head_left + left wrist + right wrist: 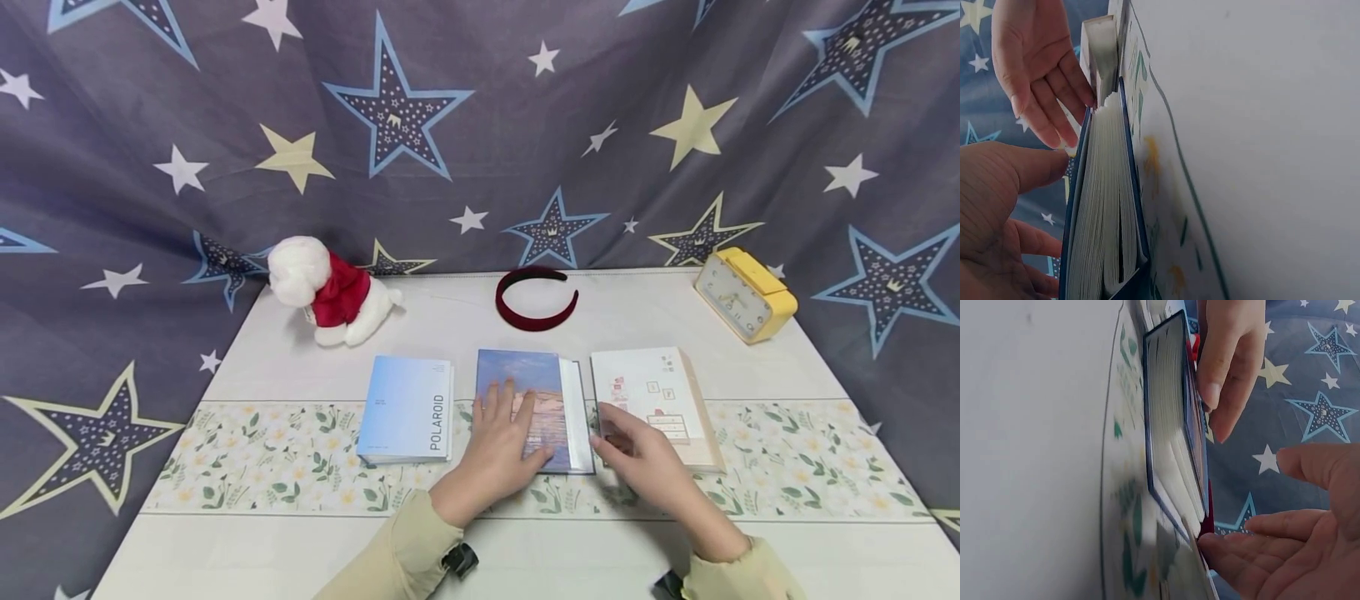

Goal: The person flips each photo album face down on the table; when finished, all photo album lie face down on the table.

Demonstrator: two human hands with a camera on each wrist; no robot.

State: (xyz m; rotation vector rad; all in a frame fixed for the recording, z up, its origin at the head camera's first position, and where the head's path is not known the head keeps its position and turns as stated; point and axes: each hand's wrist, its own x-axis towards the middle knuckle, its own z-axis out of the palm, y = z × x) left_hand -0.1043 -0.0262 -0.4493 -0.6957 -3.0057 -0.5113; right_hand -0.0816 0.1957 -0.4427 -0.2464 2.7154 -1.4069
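A photo album (517,371) with a sea-and-cliff picture on its dark blue cover lies in the middle of the table. My left hand (487,458) rests on that cover with its fingers spread. Just past the album's right edge is my right hand (648,458), fingers loosely bent and thumb apart, holding nothing. Its fingertips are close to the pages showing beyond the cover. In the left wrist view, the album's thick block of pages (1100,194) stands between its two covers. The right wrist view shows the pages (1166,394) slightly fanned towards my right fingers.
Left of the album lies a light blue POLAROID album (401,408); to the right, a white illustrated book (630,375). Behind them are a white plush dog (300,271) in red, a dark red headband (536,322) and a yellow alarm clock (742,296). A star-patterned curtain (480,167) hangs behind.
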